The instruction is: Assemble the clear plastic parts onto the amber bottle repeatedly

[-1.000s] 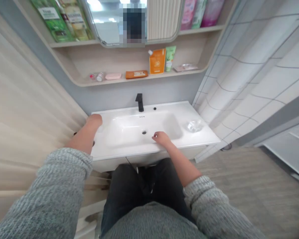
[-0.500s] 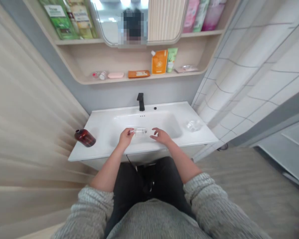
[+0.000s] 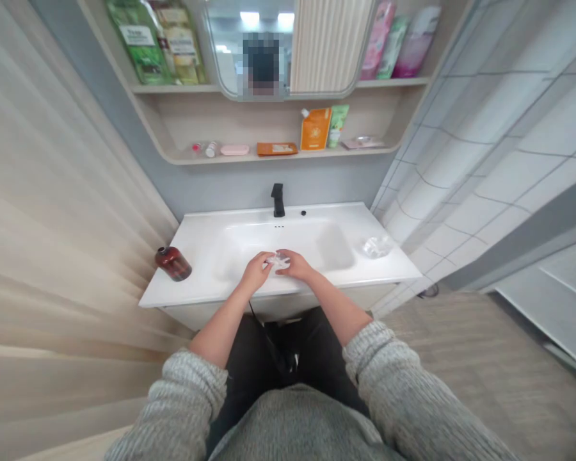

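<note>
Over the front of a white sink [image 3: 196,269] my two hands meet around a small clear bottle [image 3: 279,260]. My left hand [image 3: 256,269] grips its left end with curled fingers. My right hand [image 3: 295,263] closes on its right end. Most of the bottle is hidden between the fingers. A brown bottle [image 3: 173,263] lies on its side on the sink's left ledge, apart from my hands. A black tap [image 3: 278,199] stands at the back of the basin.
A clear glass dish [image 3: 377,245] sits on the sink's right ledge. The shelf [image 3: 278,155] above holds a pink soap, an orange pack, an orange pouch [image 3: 315,129] and a green tube. A ribbed wall lies left, white tiles right.
My left hand left the sink's left ledge, carried the clear bottle to the basin's front, and my right hand closed on its other end. The brown bottle came into sight.
</note>
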### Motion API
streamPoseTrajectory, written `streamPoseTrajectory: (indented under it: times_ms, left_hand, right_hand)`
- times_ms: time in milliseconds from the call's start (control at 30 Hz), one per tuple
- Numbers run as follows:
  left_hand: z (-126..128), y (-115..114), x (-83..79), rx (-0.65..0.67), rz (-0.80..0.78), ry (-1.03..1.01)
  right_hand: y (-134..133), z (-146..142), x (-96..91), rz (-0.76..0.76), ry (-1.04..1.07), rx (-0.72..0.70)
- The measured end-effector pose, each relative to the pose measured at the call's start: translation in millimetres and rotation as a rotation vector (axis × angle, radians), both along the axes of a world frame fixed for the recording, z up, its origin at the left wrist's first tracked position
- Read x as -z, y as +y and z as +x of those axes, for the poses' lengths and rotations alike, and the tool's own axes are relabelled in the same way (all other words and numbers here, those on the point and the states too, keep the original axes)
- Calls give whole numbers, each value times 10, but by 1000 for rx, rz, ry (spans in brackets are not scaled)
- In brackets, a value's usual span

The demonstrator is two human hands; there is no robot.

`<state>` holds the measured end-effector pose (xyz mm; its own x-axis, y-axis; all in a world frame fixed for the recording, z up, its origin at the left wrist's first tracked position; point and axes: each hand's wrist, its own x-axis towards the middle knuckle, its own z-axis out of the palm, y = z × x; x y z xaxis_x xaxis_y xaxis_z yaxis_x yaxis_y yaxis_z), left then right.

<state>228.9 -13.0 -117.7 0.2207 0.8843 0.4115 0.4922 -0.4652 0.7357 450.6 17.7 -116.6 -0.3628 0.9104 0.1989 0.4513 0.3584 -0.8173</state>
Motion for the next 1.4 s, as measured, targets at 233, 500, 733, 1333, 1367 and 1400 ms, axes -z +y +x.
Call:
streamPoseTrajectory:
  times_ms: [233,500,733,1333,1367,1400]
  left_hand:
    - [3,68,69,-12,-60,26]
    - [18,25,43,-14,-35,146]
    - [39,29,6,-29,-60,162]
    - [78,-48,-115,-234,-122,436]
    - [83,-60,-132,-250,-139,464]
    - [87,-72,-148,-265,-158,480]
  right_hand:
    - [13,64,198,123,-22,40]
    - [36,48,219,173,-93,14]
    - [23,35,190,216,-104,-20]
    - [-49,6,152,302,-106,-50]
    - [-48,6,150,299,-104,-45]
    - [-45,6,148,293,-103,-35]
